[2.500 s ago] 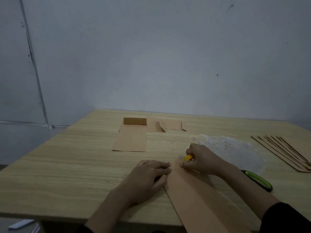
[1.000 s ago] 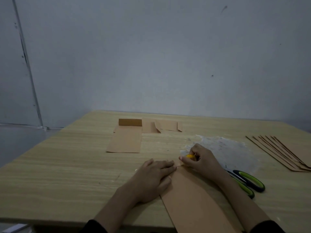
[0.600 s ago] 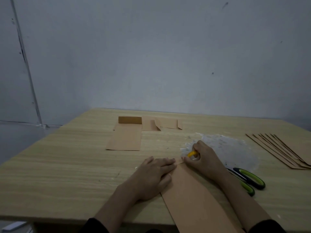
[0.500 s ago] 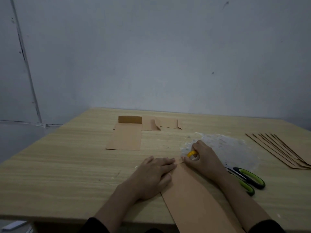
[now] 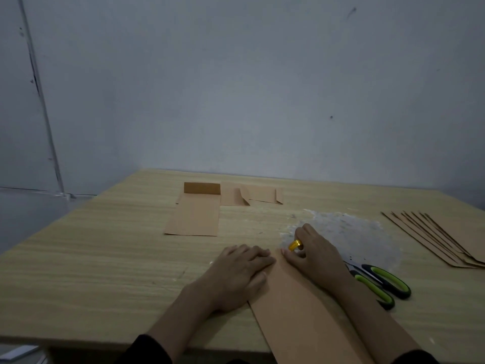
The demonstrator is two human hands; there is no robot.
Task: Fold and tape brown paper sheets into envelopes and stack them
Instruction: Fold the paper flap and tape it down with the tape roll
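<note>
Brown paper sheet (image 5: pixel 301 311), folded, lies pinned under flat left hand (image 5: pixel 241 274). Curled right hand (image 5: pixel 317 261) grips yellow tape roll (image 5: pixel 294 244), likely for sealing.

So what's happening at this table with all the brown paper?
A person is making paper envelopes by hand. The left hand presses flat on the long brown sheet lying on the wooden table. The right hand holds a small yellow item, probably tape, at the sheet's far end. Green-handled scissors lie beside the right forearm. A folded envelope lies further back, and a fanned stack of brown sheets lies at the right edge.
</note>
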